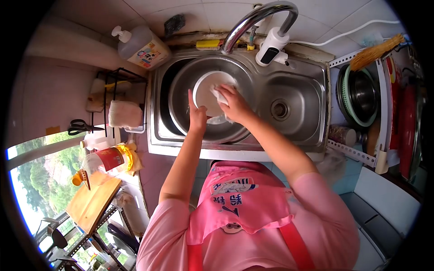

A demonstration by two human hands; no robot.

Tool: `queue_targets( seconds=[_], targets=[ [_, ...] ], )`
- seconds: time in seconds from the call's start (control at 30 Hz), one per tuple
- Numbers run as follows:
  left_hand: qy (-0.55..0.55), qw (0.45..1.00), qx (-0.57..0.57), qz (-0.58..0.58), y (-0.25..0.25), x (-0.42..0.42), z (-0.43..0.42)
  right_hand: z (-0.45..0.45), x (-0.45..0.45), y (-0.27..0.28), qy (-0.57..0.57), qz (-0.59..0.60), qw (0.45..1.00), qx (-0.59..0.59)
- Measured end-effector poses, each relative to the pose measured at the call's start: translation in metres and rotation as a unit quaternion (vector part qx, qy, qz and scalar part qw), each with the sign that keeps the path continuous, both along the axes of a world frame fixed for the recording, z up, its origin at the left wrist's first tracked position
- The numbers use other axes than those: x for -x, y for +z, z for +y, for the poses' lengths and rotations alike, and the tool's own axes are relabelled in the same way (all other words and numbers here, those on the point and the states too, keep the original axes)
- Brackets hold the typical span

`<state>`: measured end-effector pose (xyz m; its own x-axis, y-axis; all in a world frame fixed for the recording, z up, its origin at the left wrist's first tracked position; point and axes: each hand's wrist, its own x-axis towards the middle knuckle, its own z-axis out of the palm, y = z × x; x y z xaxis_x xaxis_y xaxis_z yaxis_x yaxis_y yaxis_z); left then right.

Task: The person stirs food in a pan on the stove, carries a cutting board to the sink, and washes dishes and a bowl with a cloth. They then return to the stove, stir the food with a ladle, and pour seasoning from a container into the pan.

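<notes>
Directly against left hand (197,118): white dish (206,90)

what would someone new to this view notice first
Probably the bright pink apron, which fills the lower middle of the picture. Just above it, the left hand holds a white dish by its edge and the right hand has a white cloth against it, over a metal basin. The curved chrome faucet stands out at the top.

The basin (180,108) is set in the left half of the sink (305,101), the bowl (207,90) held in or above it. Behind, the faucet (239,30) is mounted.
</notes>
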<state>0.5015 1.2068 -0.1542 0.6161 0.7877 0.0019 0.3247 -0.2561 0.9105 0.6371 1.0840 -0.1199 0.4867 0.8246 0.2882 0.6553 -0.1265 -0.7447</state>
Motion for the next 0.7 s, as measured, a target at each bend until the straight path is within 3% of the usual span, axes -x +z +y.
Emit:
queue_targets(
  seconds=[0.03,0.07,0.1,0.17,0.23,0.3,0.33,0.37,0.4,0.47,0.53,0.57,0.6,0.67,0.7],
  targets=[
    [-0.008,0.976,0.206,-0.07,0.038,-0.002,-0.012,0.008,0.008,0.0,0.003,-0.067,0.997,0.029],
    [-0.016,0.905,0.401,-0.137,0.059,-0.005,-0.019,0.015,0.015,0.0,0.005,-0.134,0.989,0.056],
    [-0.002,0.916,0.39,-0.09,0.054,-0.007,-0.017,0.018,0.022,-0.002,0.039,-0.009,0.996,0.078],
    [0.021,0.902,0.395,-0.172,0.005,-0.007,-0.009,0.022,0.048,-0.011,0.096,0.242,0.963,0.065],
    [0.038,0.896,0.396,-0.199,0.01,-0.012,0.0,0.022,0.057,0.0,0.09,0.206,0.972,0.07],
    [0.024,0.903,0.428,0.008,0.037,-0.005,0.02,0.01,0.046,-0.001,0.079,0.177,0.977,0.095],
    [-0.003,0.914,0.402,0.049,0.068,-0.004,0.03,0.002,0.027,-0.014,0.135,-0.011,0.984,0.115],
    [-0.056,0.918,0.383,0.09,0.071,0.003,0.046,-0.006,0.013,-0.022,0.189,-0.196,0.953,0.131],
    [-0.108,0.918,0.359,0.127,0.075,0.004,0.06,-0.006,0.002,-0.021,0.194,-0.226,0.95,0.091],
    [-0.095,0.914,0.383,0.096,0.085,0.012,0.051,0.003,0.008,0.011,0.169,-0.189,0.966,0.057],
    [0.023,0.872,0.476,-0.111,0.068,0.012,0.021,0.022,0.033,0.04,0.129,-0.039,0.99,0.034],
    [0.102,0.859,0.45,-0.224,0.064,-0.001,-0.005,0.031,0.047,0.052,0.087,0.026,0.996,0.02],
    [0.113,0.844,0.447,-0.273,0.047,-0.004,-0.007,0.034,0.057,0.042,0.066,0.044,0.997,0.019],
    [0.004,0.878,0.431,-0.208,0.042,0.007,0.014,0.021,0.045,0.025,0.098,0.017,0.994,0.043],
    [-0.039,0.872,0.463,-0.151,0.053,0.012,0.032,0.013,0.023,0.015,0.159,-0.144,0.976,0.044]
  ],
)
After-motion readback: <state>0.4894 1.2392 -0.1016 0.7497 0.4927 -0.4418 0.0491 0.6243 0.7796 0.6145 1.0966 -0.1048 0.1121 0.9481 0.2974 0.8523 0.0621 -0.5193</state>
